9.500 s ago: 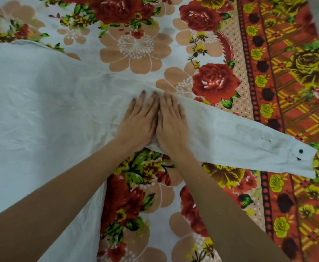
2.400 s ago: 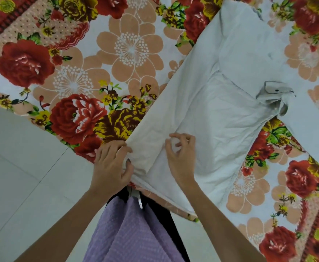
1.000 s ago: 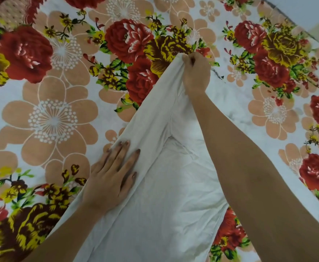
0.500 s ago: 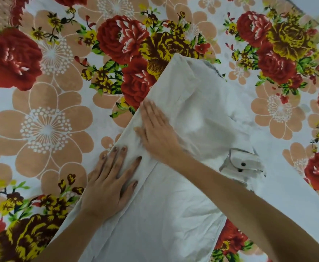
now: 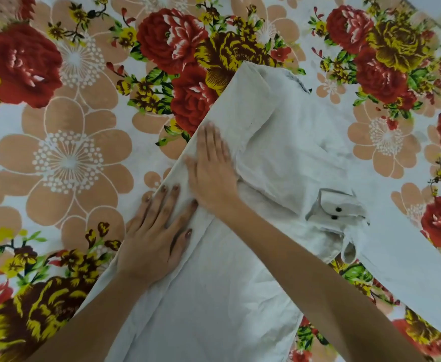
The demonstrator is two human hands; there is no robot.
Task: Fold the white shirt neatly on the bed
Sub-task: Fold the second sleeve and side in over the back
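We see one floral bedsheet [image 5: 67,163] filling nearly the whole view, printed with red, yellow and peach flowers, and a pale strip past its edge at the top right corner. On it lies one white shirt [image 5: 214,314], spread from the bottom edge up toward the middle of the top, with its left side folded over in a long straight edge.

We count two sleeves. One sleeve [image 5: 274,158] is folded in across the shirt's body. The other sleeve [image 5: 410,278] runs out over the bedsheet toward the lower right.

Two bare forearms come in from below. The right one crosses over the shirt's body and hides part of it.

We count two hands, both flat with fingers straight and close together, gripping nothing. The left hand [image 5: 154,239] presses on the folded left edge, its outer fingers reaching onto the bedsheet. The right hand [image 5: 211,173] presses the cloth just above it, and its heel meets the left fingertips.

One cuff [image 5: 344,205] sits crumpled at the folded sleeve's end, bearing two dark buttons [image 5: 338,209], one just beside the other.
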